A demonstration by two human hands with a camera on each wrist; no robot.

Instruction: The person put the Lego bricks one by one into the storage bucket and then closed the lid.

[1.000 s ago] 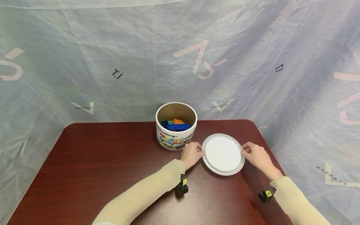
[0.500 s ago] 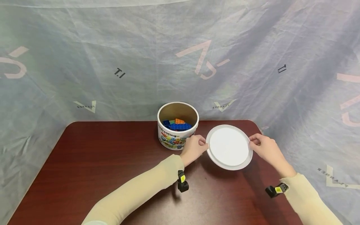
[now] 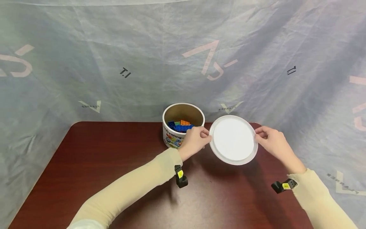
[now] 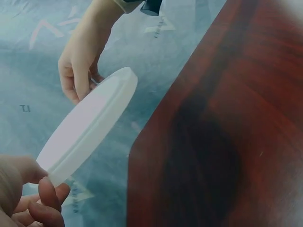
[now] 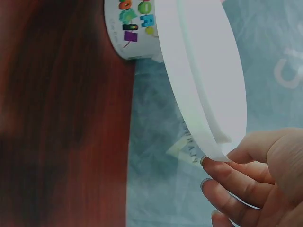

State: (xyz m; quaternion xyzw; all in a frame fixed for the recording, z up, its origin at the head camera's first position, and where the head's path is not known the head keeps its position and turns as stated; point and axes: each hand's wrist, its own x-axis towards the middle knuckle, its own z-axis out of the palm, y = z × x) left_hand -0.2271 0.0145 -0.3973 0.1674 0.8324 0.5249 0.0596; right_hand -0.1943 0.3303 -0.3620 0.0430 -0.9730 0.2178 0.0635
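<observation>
A round white lid (image 3: 233, 138) is held tilted above the table, to the right of a round bucket (image 3: 173, 139). My left hand (image 3: 194, 140) pinches its left edge between thumb and fingers, and my right hand (image 3: 273, 143) pinches the opposite edge. In the left wrist view the lid (image 4: 90, 123) shows nearly edge-on, with its rim between thumb and forefinger. The right wrist view shows thumb and fingertips on the rim of the lid (image 5: 208, 71). The bucket stands uncovered at the back; its front is partly hidden by my left hand.
Blue, orange and green toy bricks (image 3: 183, 128) lie inside the bucket. The dark red wooden table (image 3: 114, 143) ends at a grey printed cloth (image 3: 143, 63) hanging behind it and along both sides.
Both hands have lifted the lid off the table. It has risen and tilted, its underside shadow now lying apart from it, and moved slightly right in the head view.
</observation>
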